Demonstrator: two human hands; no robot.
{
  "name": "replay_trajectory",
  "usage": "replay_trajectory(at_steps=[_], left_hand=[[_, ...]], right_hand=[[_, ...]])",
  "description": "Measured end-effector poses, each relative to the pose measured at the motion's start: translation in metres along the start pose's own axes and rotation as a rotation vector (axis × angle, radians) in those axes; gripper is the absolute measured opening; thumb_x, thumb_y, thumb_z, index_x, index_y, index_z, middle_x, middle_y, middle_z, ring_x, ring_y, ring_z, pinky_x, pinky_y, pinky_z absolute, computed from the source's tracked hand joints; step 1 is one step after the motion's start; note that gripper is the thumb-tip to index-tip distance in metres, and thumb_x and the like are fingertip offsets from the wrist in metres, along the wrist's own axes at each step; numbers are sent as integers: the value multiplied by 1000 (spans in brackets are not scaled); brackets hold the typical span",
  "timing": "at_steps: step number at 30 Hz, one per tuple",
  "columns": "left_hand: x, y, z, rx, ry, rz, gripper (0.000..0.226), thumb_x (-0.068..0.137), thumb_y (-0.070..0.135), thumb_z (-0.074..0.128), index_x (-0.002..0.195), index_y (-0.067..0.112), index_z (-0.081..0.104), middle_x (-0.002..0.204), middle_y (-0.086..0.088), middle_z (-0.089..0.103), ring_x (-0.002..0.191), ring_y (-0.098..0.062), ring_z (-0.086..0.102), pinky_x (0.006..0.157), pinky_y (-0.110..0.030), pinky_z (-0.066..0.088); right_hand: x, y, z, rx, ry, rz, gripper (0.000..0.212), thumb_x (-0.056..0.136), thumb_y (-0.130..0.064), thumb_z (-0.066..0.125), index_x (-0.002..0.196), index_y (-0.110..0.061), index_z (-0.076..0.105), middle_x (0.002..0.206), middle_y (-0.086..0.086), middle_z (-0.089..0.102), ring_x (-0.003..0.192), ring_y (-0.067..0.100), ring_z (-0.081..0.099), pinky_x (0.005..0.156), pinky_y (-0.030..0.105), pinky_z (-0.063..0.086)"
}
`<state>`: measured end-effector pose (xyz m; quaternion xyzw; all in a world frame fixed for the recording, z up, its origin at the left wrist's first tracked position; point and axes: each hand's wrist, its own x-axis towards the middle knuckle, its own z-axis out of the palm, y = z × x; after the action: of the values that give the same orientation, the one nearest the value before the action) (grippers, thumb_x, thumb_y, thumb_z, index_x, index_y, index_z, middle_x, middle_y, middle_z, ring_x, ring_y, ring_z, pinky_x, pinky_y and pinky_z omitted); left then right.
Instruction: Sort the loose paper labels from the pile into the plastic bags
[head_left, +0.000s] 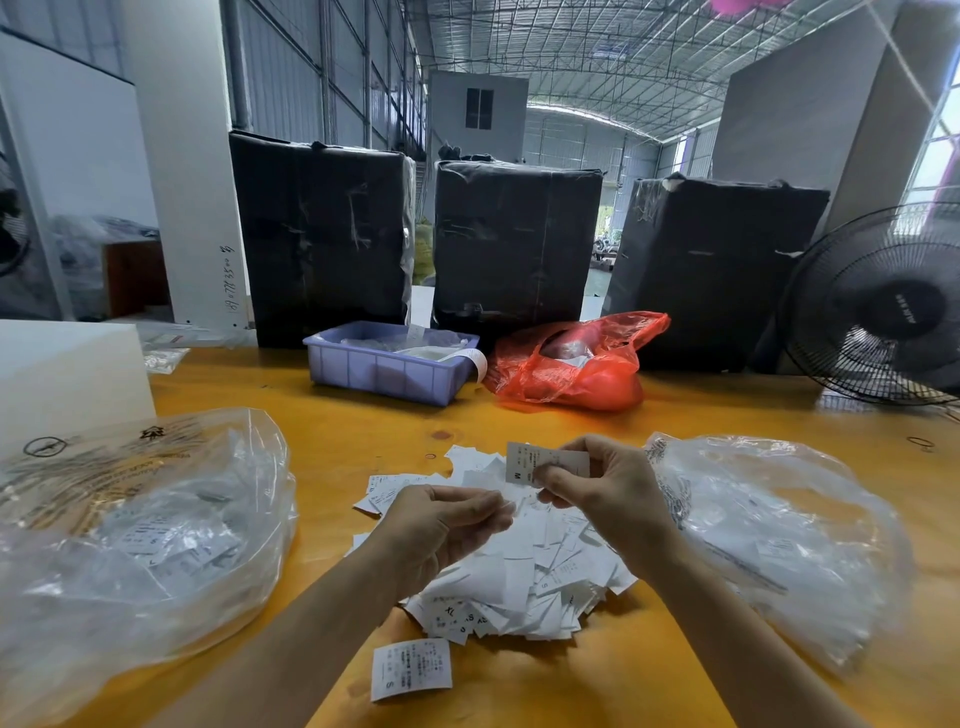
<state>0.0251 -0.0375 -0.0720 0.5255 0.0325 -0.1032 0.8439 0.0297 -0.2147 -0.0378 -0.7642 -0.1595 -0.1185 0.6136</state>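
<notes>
two bare forearms reached over a pile of paper labels (519, 566) on the yellow desk (363, 431), sorting by size.
nearest the camera a single label marked "s" (410, 669) lay flat on the desk, just apart from the pile's near edge. the right hand (605, 493) pinched a label marked "m" (545, 464) between thumb and fingers, holding it up above the pile. the left hand (447, 525) hovered beside it with fingers curled inward; whether it held a slip could not be told. a clear plastic bag (140, 530) with labels inside sat left of the pile, another clear bag (779, 530) to the right. farther back stood a blue plastic bin (384, 371), a red plastic bag (571, 364), three black-wrapped bales (514, 239) and a black fan (883, 306).
</notes>
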Motion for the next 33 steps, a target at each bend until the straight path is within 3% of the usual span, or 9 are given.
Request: replay_trajectory(at_steps=[12, 19, 24, 29, 33], left_hand=[[-3, 1, 2, 11, -18, 2, 22, 62, -2, 70, 82, -11, 70, 80, -23, 71, 68, -26, 71, 55, -23, 56], [-4, 2, 4, 32, 17, 9, 31, 61, 0, 70, 89, -11, 67, 72, -23, 69, 59, -23, 70, 52, -21, 56], [-5, 0, 5, 71, 18, 26, 41, 60, 0, 70, 97, -17, 63, 77, -26, 68, 59, -24, 68, 51, -21, 55], [-6, -2, 8, 151, 28, 63, 43, 59, 13, 73, 93, -12, 67, 83, -22, 72, 66, -21, 69, 56, -21, 55], [-5, -4, 9, 176, 49, 72, 43, 63, 22, 72, 92, -10, 67, 68, -13, 71, 59, -14, 67, 54, -20, 53]], right_hand=[[-3, 2, 2, -200, -43, -78, 14, 77, 3, 72, 74, -8, 63, 74, 8, 68, 65, 25, 68, 63, 42, 58], [0, 4, 2, -111, -176, 62, 10, 77, 3, 72, 80, 2, 63, 71, 12, 66, 57, 15, 66, 53, 22, 52], [1, 1, -6, -43, -346, 274, 18, 75, 3, 75, 86, 6, 61, 67, 14, 69, 53, 16, 63, 49, 21, 47], [2, -2, -13, -38, -374, 378, 20, 71, 3, 77, 85, 4, 62, 69, 16, 69, 51, 15, 61, 47, 19, 44], [2, -4, -14, -16, -405, 407, 22, 71, 2, 77, 88, 6, 62, 69, 16, 70, 53, 14, 61, 48, 19, 45]])
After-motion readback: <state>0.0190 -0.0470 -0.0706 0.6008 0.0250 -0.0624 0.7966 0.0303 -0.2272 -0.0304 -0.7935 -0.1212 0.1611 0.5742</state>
